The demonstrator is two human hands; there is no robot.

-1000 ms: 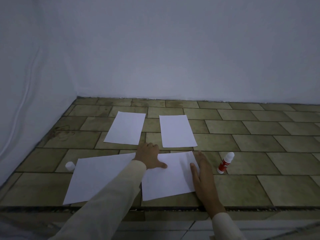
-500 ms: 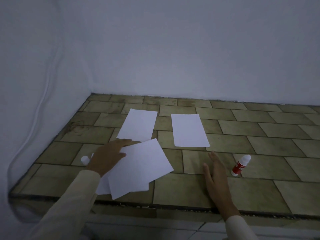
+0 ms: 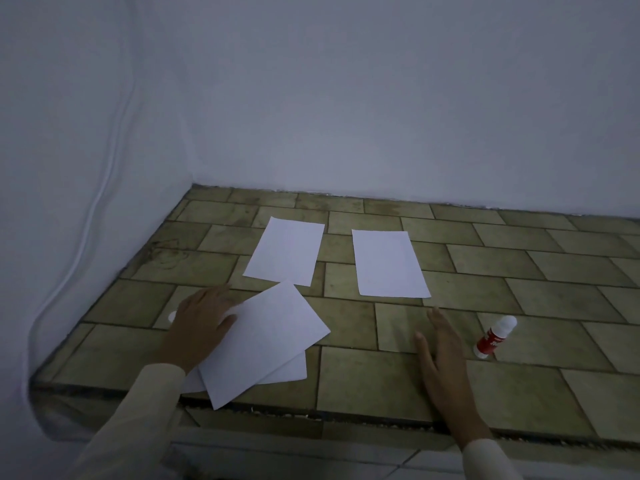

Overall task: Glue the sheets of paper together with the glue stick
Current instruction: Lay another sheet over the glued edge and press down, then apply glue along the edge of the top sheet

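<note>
White paper catches the eye first: two white rectangular sheets lie stacked and askew at the near left of the olive-green tiled ledge (image 3: 519,382). The top sheet (image 3: 270,341) is turned on the diagonal, its long axis running from near-left to far-right. One corner reaches the ledge's front edge and the opposite corner comes just up to the far-left sheet (image 3: 285,251). The lower sheet (image 3: 292,370) shows only as a strip along its near-right side.

Farther back, the far-left sheet and the far-right sheet (image 3: 389,263) lie side by side with a gap between them, long axes pointing away towards the pale wall (image 3: 346,98).

The red glue stick with a white top (image 3: 496,337) sits on the tiles at the right. Its red base is nearer and its white end points away and to the right. I cannot tell whether it stands or lies.

The left hand (image 3: 201,327) lies flat and spread, fingers nearly straight, with the thumb pressing the left edge of the top sheet. A small white round piece (image 3: 172,317) peeks out beside its knuckles. The right hand (image 3: 441,351) rests palm down on bare tile, fingers straight and together. It holds nothing and lies between the stacked sheets and the glue stick, apart from both. Cream sleeves cover both forearms. A thin white cable (image 3: 104,174) runs down the left wall.
</note>
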